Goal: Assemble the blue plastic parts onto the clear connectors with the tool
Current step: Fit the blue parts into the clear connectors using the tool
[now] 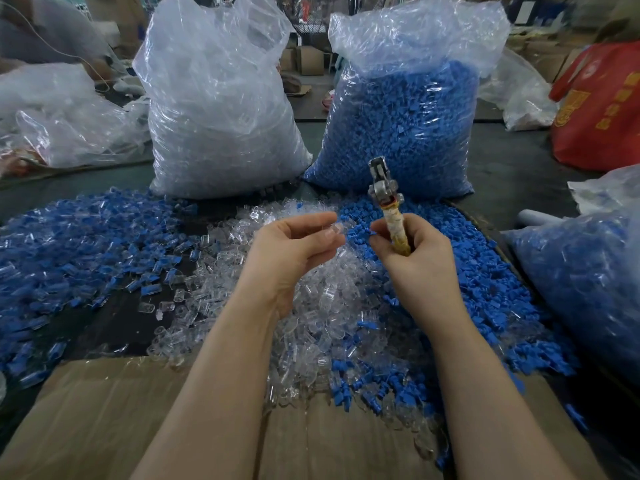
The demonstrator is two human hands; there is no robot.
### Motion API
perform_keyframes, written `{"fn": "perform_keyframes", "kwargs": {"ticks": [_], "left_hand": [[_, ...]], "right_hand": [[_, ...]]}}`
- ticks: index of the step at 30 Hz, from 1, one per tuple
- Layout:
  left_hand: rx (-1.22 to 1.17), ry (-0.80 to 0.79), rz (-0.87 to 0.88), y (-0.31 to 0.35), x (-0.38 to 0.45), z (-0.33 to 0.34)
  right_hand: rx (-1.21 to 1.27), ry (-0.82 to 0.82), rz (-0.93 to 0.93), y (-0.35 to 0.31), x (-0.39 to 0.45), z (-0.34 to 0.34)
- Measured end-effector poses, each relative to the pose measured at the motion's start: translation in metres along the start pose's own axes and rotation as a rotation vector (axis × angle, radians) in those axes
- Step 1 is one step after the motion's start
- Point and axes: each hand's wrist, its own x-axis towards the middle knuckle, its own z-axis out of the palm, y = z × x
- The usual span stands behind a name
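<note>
My left hand [294, 251] pinches a clear connector [337, 227] between thumb and fingertips, above the heap of loose clear connectors [277, 306]. My right hand [414, 258] grips the taped handle of a metal plier-like tool [382, 188], whose jaws point up and away. A small blue part [373, 233] shows at the right hand's fingertips, a short gap from the clear connector. Loose blue parts [467, 271] lie heaped to the right of the clear pile. Assembled blue-and-clear pieces [69, 244] spread over the left of the table.
Two tall plastic bags stand behind the piles: one of clear connectors [221, 109], one of blue parts [405, 126]. Another bag of assembled pieces [581, 278] sits at the right. Flat cardboard [104, 410] covers the near edge. A red bag [602, 105] is far right.
</note>
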Motion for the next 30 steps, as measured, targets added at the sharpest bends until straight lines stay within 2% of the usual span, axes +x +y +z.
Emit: {"fn": "perform_keyframes", "kwargs": {"ticks": [6,16,30], "left_hand": [[0.021,-0.002,0.029,-0.0001,-0.0010,0.0021],[0.110,0.022,0.080,-0.0019,-0.0025,0.0045],[0.044,0.109,0.088,-0.0041,-0.0007,0.0096]], "right_hand": [[0.131,0.016,-0.016,-0.0041,-0.0001,0.0009],[0.134,-0.024,-0.050,-0.0054,-0.0014,0.0035],[0.140,-0.044,-0.103,-0.0088,-0.0031,0.0070]]}}
